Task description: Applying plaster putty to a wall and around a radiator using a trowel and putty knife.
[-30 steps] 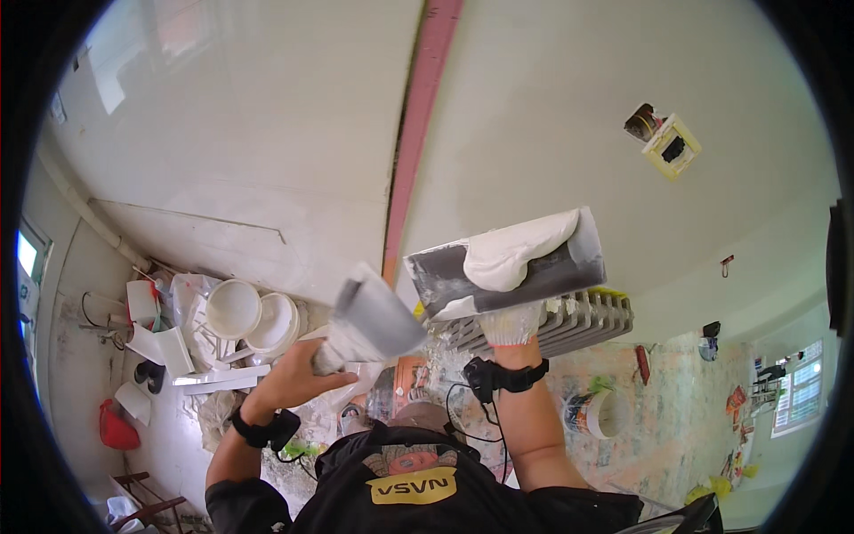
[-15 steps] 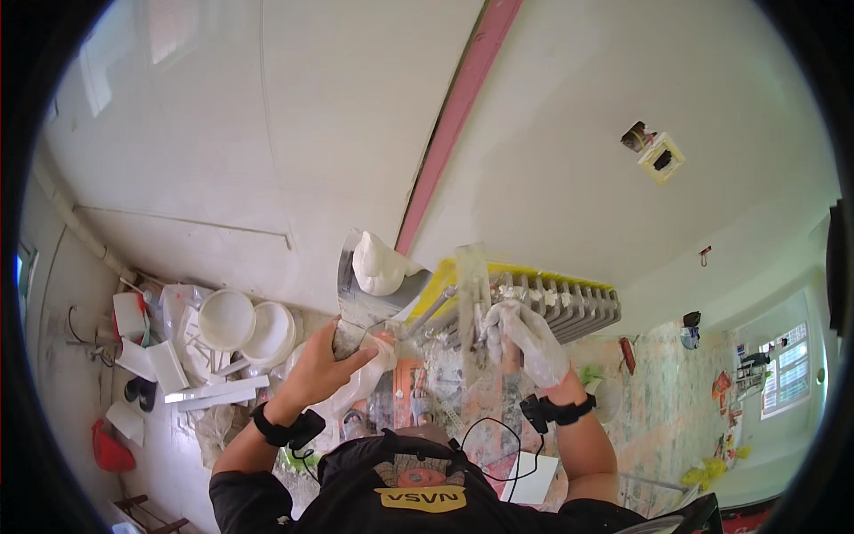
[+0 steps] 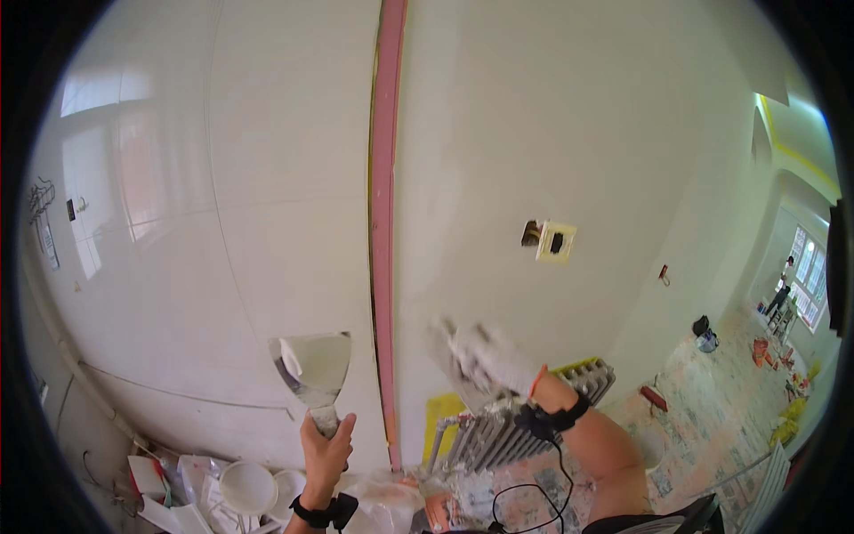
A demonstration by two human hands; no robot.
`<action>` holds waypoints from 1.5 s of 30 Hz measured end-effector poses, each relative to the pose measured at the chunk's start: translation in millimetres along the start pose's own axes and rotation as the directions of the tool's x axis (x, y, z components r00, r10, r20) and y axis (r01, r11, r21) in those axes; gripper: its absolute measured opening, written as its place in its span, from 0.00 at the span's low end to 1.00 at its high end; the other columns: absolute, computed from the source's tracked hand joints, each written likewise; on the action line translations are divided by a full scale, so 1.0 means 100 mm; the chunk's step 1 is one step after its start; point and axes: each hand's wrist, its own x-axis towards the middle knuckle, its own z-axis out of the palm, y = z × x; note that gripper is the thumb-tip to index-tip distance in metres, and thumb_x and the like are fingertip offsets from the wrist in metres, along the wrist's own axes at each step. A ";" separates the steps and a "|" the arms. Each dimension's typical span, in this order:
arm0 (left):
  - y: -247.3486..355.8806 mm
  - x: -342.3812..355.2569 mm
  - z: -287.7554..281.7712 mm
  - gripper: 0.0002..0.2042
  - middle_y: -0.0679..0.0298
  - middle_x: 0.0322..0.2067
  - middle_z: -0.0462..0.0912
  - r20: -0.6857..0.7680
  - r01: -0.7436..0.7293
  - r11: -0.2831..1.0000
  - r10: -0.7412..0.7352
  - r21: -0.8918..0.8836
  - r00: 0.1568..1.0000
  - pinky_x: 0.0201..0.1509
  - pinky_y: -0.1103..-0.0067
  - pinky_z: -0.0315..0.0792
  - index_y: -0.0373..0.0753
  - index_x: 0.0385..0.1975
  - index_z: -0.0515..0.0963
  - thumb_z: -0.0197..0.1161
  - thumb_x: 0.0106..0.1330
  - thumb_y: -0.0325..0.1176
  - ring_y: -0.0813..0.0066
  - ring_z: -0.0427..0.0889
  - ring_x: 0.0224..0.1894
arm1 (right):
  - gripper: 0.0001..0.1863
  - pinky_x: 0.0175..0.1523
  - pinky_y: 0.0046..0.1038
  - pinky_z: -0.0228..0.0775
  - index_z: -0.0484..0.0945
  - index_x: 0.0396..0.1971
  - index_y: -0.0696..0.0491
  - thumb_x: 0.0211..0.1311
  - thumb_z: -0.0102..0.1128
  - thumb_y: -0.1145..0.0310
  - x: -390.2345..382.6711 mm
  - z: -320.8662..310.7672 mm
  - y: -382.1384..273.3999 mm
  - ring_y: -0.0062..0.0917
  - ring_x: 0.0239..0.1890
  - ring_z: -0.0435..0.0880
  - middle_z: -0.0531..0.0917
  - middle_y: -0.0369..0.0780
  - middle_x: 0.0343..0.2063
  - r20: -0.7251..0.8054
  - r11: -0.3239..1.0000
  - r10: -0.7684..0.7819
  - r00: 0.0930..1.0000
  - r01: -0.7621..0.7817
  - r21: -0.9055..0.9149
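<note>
My left hand (image 3: 322,449) is closed round the handle of a putty knife (image 3: 311,365), held upright with white putty on its blade, in front of the white panel left of a pink vertical strip (image 3: 384,178). My right hand (image 3: 498,360), in a white glove, grips a trowel (image 3: 454,351) that is blurred and seen nearly edge-on, close to the plastered wall (image 3: 498,116) on the right, above the radiator (image 3: 516,436). An open socket box with a cream frame (image 3: 553,251) sits higher on that wall.
White buckets (image 3: 247,488) and scrap pieces lie at the lower left by a pipe (image 3: 80,365). A yellow board (image 3: 436,418) is behind the radiator. The stained floor (image 3: 703,409) holds dark bags (image 3: 703,327) and debris. At the far right are an archway and a window (image 3: 809,276).
The view has swung up toward the wall. The putty-laden trowel has turned edge-on and moved toward the wall; putty passed onto the knife, whose blade now points up with less putty visible.
</note>
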 end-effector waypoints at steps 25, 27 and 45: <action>-0.74 0.02 -0.54 0.17 0.68 0.12 0.71 -0.151 0.124 0.992 -0.122 0.004 0.981 0.11 0.79 0.58 0.40 0.27 0.71 0.77 0.62 0.36 0.80 0.67 0.10 | 0.43 0.54 0.43 0.75 0.74 0.54 0.71 0.67 0.46 0.38 1.03 0.03 -4.51 0.50 0.48 0.84 0.83 0.61 0.46 -0.165 0.316 -0.942 0.292 0.610 -0.727; -0.67 0.06 -0.49 0.17 0.68 0.12 0.71 -0.148 0.166 0.986 -0.162 0.012 0.975 0.11 0.78 0.59 0.40 0.26 0.71 0.76 0.62 0.36 0.80 0.67 0.11 | 0.43 0.57 0.43 0.73 0.75 0.56 0.69 0.67 0.45 0.38 0.92 -0.01 -4.49 0.51 0.52 0.82 0.83 0.60 0.48 -0.115 0.279 -0.945 0.308 0.564 -0.777; -0.26 0.11 -0.34 0.19 0.70 0.10 0.69 0.005 0.232 0.960 -0.236 0.155 0.972 0.10 0.79 0.53 0.43 0.20 0.70 0.70 0.68 0.41 0.81 0.62 0.08 | 0.19 0.25 0.21 0.65 0.79 0.38 0.53 0.75 0.55 0.51 0.60 0.03 -3.41 0.14 0.21 0.72 0.75 0.31 0.24 -0.065 0.565 -0.819 0.570 0.781 -0.266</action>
